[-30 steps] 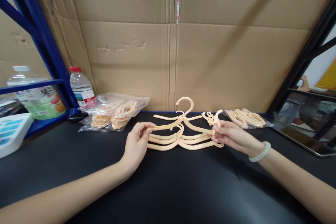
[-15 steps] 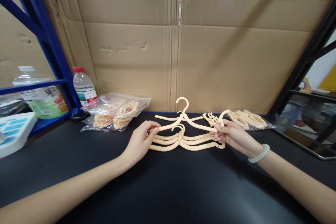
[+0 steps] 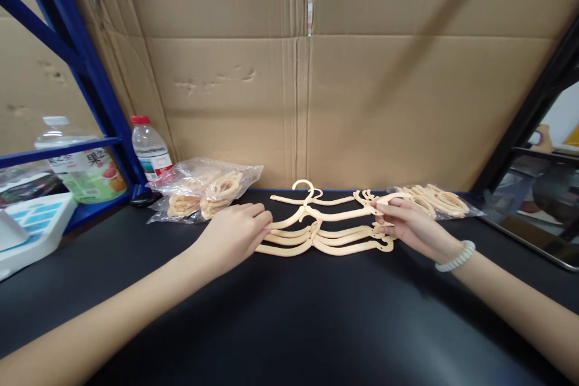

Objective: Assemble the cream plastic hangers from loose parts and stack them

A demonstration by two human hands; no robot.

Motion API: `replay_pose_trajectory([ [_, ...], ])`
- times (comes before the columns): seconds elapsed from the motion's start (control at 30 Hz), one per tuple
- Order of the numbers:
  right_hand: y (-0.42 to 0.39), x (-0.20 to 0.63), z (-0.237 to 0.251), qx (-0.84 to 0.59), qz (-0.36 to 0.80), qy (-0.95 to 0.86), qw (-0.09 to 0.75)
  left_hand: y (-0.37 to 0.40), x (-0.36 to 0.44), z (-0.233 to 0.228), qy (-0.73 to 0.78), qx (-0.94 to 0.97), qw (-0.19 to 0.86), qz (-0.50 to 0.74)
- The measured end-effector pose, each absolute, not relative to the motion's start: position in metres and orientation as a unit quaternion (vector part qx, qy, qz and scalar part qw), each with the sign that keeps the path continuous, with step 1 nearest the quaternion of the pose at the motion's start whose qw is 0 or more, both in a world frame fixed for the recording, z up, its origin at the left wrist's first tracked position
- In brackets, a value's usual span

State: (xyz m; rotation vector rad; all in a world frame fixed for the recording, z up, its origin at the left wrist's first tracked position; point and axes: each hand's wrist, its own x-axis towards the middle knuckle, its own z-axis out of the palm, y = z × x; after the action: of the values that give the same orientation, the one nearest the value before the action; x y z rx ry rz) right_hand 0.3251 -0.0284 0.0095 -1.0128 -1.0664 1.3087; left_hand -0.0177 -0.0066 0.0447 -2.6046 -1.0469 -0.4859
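A cream plastic clothes hanger (image 3: 338, 216) is held up by its two ends, its hook leaning left. My left hand (image 3: 237, 232) pinches the left arm's tip, with the back of the hand turned up. At the other tip, the thumb and fingers of my right hand (image 3: 411, 226) are closed; a curved cream end piece sticks up there, partly hidden by the fingers. Just below, several matching hangers (image 3: 339, 250) lie spread on the black table (image 3: 316, 325). One more hanger (image 3: 289, 199) lies behind the held one, near small cream hook ends (image 3: 363, 196).
Clear plastic bags of cream hanger parts lie at the back left (image 3: 208, 184) and back right (image 3: 436, 200). A red-capped bottle (image 3: 151, 151) and a white-and-blue tray (image 3: 34, 226) stand left. Cardboard (image 3: 217, 84) walls the back; a dark glossy panel (image 3: 534, 211) is at right.
The held hanger has tilted, its hook dropping and leaning left. My left hand has rolled over, knuckles up. The curved piece at my right hand has tipped flatter. The view has shifted slightly.
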Motion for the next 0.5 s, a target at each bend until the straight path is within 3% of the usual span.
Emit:
replay_pose_trajectory([
  [0.2,-0.024,0.349,0.019,-0.436,0.54,-0.485,0.532,-0.011,-0.023,0.052,-0.367,-0.91,0.167,-0.097],
  [0.5,-0.029,0.369,0.037,-0.488,0.364,-0.757,0.238,-0.022,-0.023,0.057,-0.334,-0.935,0.11,-0.04],
])
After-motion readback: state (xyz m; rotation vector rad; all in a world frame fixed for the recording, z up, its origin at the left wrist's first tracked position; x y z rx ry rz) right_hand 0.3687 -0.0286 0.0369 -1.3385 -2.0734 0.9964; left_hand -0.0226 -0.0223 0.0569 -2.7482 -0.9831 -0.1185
